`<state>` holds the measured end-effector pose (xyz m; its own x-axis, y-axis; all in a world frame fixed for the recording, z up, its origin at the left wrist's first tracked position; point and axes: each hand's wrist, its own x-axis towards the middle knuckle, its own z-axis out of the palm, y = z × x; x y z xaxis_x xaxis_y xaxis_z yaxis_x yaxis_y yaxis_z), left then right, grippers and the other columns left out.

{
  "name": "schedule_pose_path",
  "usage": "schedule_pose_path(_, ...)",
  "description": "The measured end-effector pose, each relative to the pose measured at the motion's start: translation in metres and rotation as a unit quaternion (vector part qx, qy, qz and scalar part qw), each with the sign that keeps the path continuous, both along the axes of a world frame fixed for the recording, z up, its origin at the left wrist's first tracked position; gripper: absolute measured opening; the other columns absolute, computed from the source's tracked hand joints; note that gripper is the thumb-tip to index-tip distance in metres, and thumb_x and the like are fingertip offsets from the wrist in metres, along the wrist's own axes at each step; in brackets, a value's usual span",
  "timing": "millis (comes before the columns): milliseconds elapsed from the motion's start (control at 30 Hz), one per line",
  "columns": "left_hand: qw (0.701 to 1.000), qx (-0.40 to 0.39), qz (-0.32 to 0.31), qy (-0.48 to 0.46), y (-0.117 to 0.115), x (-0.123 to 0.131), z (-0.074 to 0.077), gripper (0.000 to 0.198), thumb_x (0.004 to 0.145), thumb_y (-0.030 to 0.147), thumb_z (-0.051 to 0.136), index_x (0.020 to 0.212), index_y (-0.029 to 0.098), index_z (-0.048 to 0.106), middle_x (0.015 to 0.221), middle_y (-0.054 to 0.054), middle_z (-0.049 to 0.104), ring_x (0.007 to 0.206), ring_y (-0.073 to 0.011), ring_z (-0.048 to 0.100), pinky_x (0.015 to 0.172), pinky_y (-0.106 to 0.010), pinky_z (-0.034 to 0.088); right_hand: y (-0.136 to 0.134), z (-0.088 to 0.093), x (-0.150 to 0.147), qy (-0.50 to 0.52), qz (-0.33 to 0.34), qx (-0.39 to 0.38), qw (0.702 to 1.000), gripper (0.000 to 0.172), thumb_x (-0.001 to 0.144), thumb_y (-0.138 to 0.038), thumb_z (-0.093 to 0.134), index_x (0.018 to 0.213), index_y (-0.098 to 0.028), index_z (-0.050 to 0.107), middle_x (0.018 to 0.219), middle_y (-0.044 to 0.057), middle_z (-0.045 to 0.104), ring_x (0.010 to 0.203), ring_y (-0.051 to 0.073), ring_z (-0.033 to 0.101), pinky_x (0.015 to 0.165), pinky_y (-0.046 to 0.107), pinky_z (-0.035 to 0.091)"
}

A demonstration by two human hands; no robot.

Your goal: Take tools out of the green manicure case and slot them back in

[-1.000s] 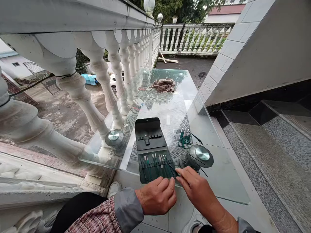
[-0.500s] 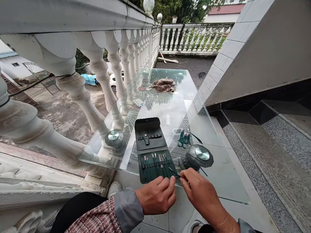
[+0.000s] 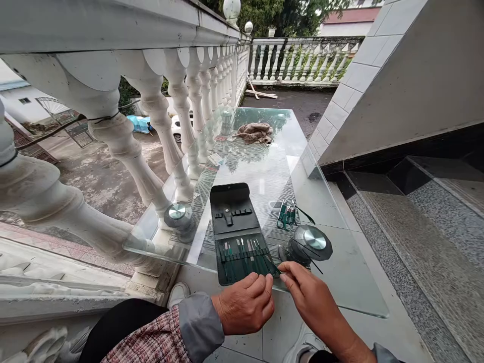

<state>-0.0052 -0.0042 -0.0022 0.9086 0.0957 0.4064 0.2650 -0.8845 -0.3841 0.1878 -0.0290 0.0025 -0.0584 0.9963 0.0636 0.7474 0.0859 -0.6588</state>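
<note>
Head camera shows a black, leather-like folding case (image 3: 237,232) unfolded on the clear glass table (image 3: 260,171). At its near right corner, the right hand (image 3: 310,290) pinches a slim dark-green tool (image 3: 274,264); the left hand (image 3: 245,305) is curled, its grip I cannot tell. Handling this tool at the case seems the step, calling next for careful aligning. Print on the small white card (image 3: 215,160) is unreadable.
</note>
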Motion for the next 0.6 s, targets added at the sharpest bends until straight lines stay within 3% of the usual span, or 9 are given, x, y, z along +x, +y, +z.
schedule_pose_path(267,1.000,-0.012,-0.012,-0.006,0.001,0.003,0.000,0.021,0.086,0.016,0.046,0.094,0.005,0.061,0.108,-0.022,0.061,0.090,-0.0262,0.061,0.075,-0.038,0.048,0.012,0.010,-0.003,0.092,-0.045,-0.123,0.987,0.020,0.078,-0.035,0.046,0.081,-0.020,0.059,0.064,0.000,0.060,0.061,0.015,0.054,0.059,0.027,0.040)
schedule_pose_path(467,1.000,-0.019,-0.008,-0.007,0.001,0.004,-0.002,0.019,0.086,0.016,0.046,0.093,0.005,0.061,0.109,-0.023,0.060,0.090,-0.0249,0.061,0.075,-0.037,0.048,0.021,0.004,-0.002,0.210,-0.064,-0.171,0.960,0.020,0.072,-0.033,0.051,0.082,-0.018,0.057,0.053,-0.005,0.048,0.048,0.010,0.044,0.047,0.022,0.036)
schedule_pose_path(600,0.999,-0.027,-0.008,-0.020,0.001,0.004,-0.004,0.020,0.086,0.014,0.044,0.092,0.005,0.061,0.106,-0.021,0.062,0.091,-0.0248,0.061,0.076,-0.037,0.048,0.021,0.004,-0.009,0.200,-0.059,-0.151,0.966,0.017,0.075,-0.030,0.047,0.085,-0.019,0.055,0.049,-0.007,0.046,0.044,0.011,0.045,0.046,0.023,0.039)
